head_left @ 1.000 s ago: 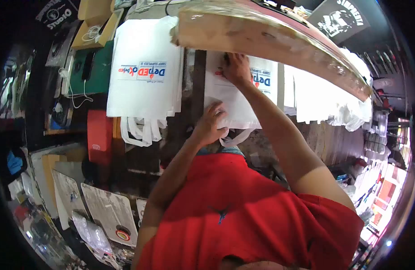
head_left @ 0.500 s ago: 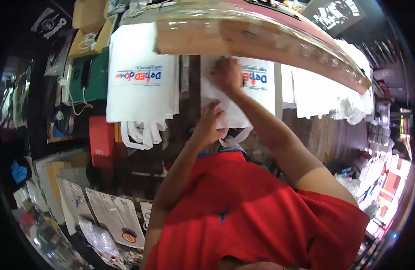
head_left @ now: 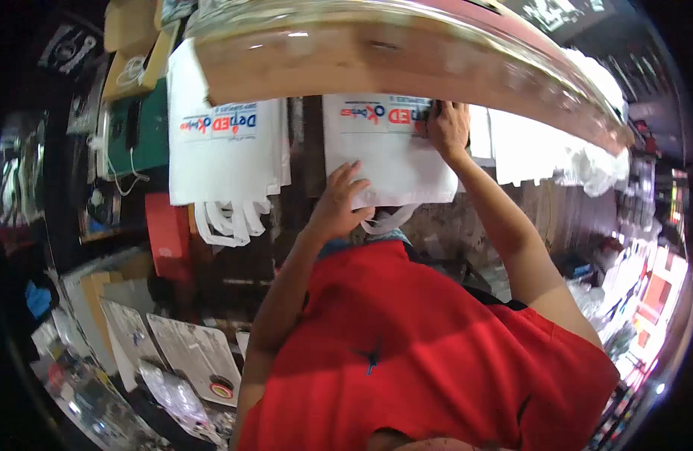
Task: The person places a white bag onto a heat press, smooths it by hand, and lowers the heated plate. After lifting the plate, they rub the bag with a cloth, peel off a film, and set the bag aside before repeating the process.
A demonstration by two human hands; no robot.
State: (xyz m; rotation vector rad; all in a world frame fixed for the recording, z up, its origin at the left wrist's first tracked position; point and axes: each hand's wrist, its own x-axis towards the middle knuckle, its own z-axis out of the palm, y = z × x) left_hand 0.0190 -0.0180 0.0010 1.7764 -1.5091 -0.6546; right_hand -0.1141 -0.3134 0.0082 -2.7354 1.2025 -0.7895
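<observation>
- The white bag [head_left: 406,161] lay spread out just below the middle of the brown board [head_left: 361,68], whose edge covered the bag's upper end in this view.
- Its blue and red print [head_left: 397,115] showed close under the brown board, and its handle [head_left: 395,219] hung at the end farthest from that board.
- The left hand [head_left: 339,199] rested at the bag's lower left corner, away from the brown board, its grip wide with the fingers spread.
- The right hand [head_left: 451,129] reached to the print's right end, just below the brown board; a dark patch showed at its fingertips, and I cannot tell whether its grip held anything.
- A pile of bags [head_left: 226,165] hung below the brown board's left end, with more white bags [head_left: 519,154] below its right half.
- In my judgement, good work here called for light, even pressure from the right hand, a steady left hand against creeping cloth, no creases across the print, and knuckles clear of the brown board.
</observation>
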